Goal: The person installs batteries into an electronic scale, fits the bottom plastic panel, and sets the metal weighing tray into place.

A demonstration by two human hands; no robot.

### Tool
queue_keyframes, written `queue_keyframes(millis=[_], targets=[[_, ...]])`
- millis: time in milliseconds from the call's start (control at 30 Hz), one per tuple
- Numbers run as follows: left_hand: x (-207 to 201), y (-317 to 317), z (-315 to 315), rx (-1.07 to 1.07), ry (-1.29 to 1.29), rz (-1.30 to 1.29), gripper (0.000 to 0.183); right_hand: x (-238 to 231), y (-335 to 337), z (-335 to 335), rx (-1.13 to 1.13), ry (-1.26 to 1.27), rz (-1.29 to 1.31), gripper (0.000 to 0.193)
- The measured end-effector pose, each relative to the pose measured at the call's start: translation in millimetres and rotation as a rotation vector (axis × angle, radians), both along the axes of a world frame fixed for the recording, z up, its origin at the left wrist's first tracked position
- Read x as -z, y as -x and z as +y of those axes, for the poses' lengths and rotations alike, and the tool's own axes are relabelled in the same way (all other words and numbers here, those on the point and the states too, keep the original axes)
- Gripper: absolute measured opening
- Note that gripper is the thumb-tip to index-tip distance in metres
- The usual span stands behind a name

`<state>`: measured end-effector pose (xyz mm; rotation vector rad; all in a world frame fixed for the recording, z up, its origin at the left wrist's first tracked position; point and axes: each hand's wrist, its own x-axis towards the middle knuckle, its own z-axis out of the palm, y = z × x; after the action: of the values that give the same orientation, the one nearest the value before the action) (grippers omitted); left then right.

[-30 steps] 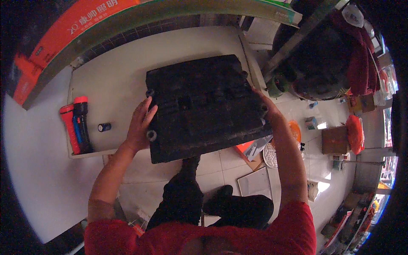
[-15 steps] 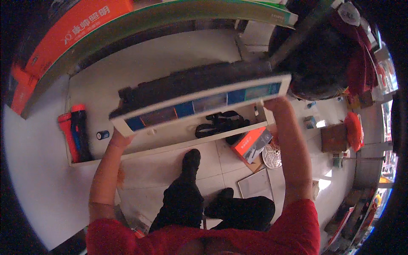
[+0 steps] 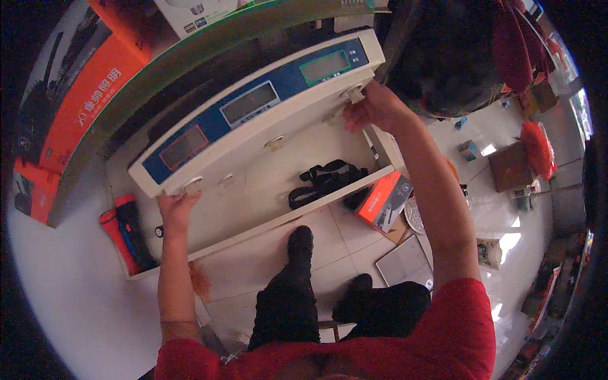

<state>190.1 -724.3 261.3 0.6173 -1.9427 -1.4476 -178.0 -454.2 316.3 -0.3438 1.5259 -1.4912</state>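
A person wears a red short-sleeved shirt (image 3: pixel 443 329). Dark trousers (image 3: pixel 285 310) and black shoes (image 3: pixel 300 239) complete the clothing. Forearms are bare.

Screens on a raised scale, boxes around it

The cream, blue-fronted weighing scale (image 3: pixel 266 107) held up over the counter carries three rectangular display windows (image 3: pixel 253 104) in a row; an orange cardboard box (image 3: pixel 82 101) stands far left, and a smaller orange-and-black carton (image 3: pixel 384 199) lies on the floor right.
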Motion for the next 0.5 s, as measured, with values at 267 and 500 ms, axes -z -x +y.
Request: queue_keyframes(millis=[267,500], targets=[[-46,15,-8,-0.014,-0.086,0.285,0.063,-13,-20,17,-0.108,0.017,-0.009,0.074],[-16,-29,-14,-0.032,-0.053,0.223,0.069,-17,-35,32,-0.146,0.040,0.011,0.083]])
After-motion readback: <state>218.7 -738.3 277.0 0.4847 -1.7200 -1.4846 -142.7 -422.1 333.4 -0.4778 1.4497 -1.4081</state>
